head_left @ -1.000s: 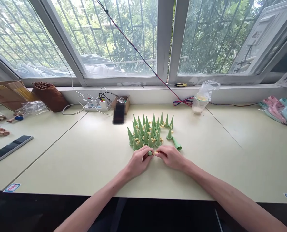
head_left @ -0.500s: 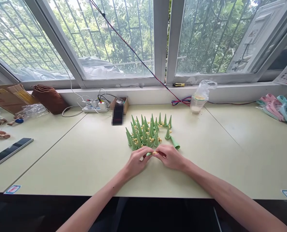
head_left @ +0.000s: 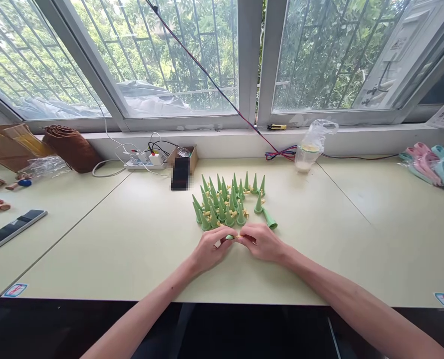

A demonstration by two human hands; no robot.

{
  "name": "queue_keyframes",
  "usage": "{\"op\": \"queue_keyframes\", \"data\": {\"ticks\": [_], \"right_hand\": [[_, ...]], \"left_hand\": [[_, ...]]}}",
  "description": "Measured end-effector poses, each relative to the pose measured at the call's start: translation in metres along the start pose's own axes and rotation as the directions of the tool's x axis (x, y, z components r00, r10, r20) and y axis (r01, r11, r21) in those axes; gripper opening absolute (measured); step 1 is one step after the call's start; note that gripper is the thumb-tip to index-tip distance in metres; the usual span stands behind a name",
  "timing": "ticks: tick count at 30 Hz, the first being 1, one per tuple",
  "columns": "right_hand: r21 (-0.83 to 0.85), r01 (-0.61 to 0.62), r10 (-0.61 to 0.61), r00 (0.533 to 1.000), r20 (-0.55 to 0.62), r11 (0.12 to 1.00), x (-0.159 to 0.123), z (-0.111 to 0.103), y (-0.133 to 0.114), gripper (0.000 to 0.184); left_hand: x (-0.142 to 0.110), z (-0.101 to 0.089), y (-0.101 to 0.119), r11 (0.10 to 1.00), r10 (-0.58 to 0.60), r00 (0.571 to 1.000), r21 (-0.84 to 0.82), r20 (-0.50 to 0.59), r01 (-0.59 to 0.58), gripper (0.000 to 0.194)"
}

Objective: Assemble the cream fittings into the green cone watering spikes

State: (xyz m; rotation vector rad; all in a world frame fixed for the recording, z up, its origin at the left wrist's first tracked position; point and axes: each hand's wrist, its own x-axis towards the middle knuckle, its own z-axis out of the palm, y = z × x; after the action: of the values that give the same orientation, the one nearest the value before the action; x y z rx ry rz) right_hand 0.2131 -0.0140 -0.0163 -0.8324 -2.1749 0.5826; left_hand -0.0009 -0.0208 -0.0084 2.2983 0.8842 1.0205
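My left hand is closed in a pinch on a small green piece, whose rounded end shows past the fingertips. Facing it, my right hand pinches a small yellow piece; the fingers cover most of it. The two pieces meet or nearly meet between my fingertips, low over the table. Just beyond stand several green cones with flared bases, small yellow parts among them. One green cone lies on its side, beyond my right hand.
Behind the cones are a dark phone-like object, a small cardboard box and a power strip. A lidded cup in plastic stands back right. Pink and teal items lie far right, a tablet far left.
The view has shifted slightly. Both hands keep the same pinch with the small pieces between them, and the cones have not moved on the table.
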Motion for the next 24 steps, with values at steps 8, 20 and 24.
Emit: {"op": "queue_keyframes", "data": {"ticks": [8, 20, 24], "right_hand": [[0.026, -0.02, 0.02, 1.0, -0.003, 0.999, 0.0001, 0.0004, -0.0007, 0.029], [0.025, -0.032, 0.03, 0.999, 0.043, 0.999, -0.0029, 0.0012, -0.0011, 0.029], [0.034, -0.028, 0.026, 0.998, 0.051, 0.999, -0.0035, 0.0011, -0.0015, 0.03]], "left_hand": [[0.0007, -0.0009, 0.003, 1.0, 0.001, 1.0, -0.009, -0.005, -0.001, 0.016], [0.0006, -0.0008, 0.0042, 1.0, 0.006, 1.0, 0.006, -0.022, -0.006, 0.009], [0.001, -0.0012, 0.0054, 1.0, 0.022, 0.999, 0.003, -0.023, -0.022, 0.007]]}}
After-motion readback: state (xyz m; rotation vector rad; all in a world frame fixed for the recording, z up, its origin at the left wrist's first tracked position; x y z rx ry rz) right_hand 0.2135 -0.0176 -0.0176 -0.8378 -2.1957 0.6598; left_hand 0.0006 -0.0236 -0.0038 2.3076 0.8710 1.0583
